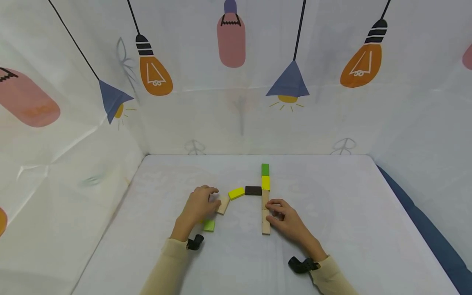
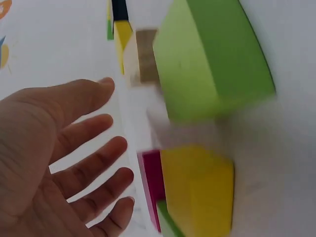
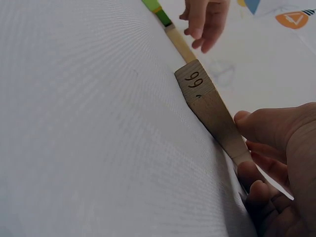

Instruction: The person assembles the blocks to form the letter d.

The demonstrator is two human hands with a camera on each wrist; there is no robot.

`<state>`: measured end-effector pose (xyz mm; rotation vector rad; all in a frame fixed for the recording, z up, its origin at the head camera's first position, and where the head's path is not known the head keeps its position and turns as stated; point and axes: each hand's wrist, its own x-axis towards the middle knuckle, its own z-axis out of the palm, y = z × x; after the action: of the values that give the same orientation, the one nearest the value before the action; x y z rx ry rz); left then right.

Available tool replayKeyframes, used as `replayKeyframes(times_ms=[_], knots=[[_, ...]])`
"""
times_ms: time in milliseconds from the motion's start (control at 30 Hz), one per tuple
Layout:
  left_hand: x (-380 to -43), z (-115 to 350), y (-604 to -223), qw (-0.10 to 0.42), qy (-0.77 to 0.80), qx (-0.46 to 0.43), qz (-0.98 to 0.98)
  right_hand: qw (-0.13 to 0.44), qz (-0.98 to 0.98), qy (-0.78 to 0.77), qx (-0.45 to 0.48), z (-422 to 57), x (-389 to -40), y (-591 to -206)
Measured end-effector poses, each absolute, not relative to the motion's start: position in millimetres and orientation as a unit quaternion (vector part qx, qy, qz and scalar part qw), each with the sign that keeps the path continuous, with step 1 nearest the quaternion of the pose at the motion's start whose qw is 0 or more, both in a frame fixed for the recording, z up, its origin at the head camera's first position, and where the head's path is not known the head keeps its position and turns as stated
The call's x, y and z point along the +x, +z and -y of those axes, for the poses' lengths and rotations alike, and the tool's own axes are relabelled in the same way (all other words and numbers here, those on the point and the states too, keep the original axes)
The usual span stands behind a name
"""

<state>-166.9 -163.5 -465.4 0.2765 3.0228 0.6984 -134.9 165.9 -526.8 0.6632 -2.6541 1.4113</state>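
Observation:
My left hand (image 1: 199,205) reaches over the left end of a curved row of blocks, its thumb by a tilted plain wooden block (image 1: 223,205). The left wrist view shows those fingers spread, with nothing between them. Close by lie a light green block (image 1: 209,226), a yellow block (image 2: 197,192) and a magenta block (image 2: 152,182). My right hand (image 1: 289,223) rests against the right side of a straight column; its thumb and fingertips touch plain wooden blocks (image 1: 265,221). The near block's end (image 3: 193,80) is marked "66" in the right wrist view.
At the column's far end sit a yellow block (image 1: 265,182) and a green block (image 1: 265,169). A black block (image 1: 253,191) meets the column's left side, followed by a slanted yellow block (image 1: 236,193). Everything lies on a white table (image 1: 332,196), with patterned sheets behind and beside it.

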Motion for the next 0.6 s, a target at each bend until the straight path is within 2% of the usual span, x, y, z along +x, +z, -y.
replayKeyframes(times_ms=[167, 333, 600], knots=[[-169.2, 190.5, -467.2, 0.005, 0.233, 0.093, -0.968, 0.035, 0.862, 0.456, 0.217, -165.1, -134.9, -526.9], [-172.5, 212.6, -473.3, 0.027, 0.26, 0.098, -0.96, 0.034, 0.863, 0.454, 0.217, -165.6, -135.0, -526.5], [-174.1, 221.1, -487.9, 0.039, 0.283, 0.07, -0.956, 0.037, 0.861, 0.457, 0.221, -166.2, -134.8, -526.4]])
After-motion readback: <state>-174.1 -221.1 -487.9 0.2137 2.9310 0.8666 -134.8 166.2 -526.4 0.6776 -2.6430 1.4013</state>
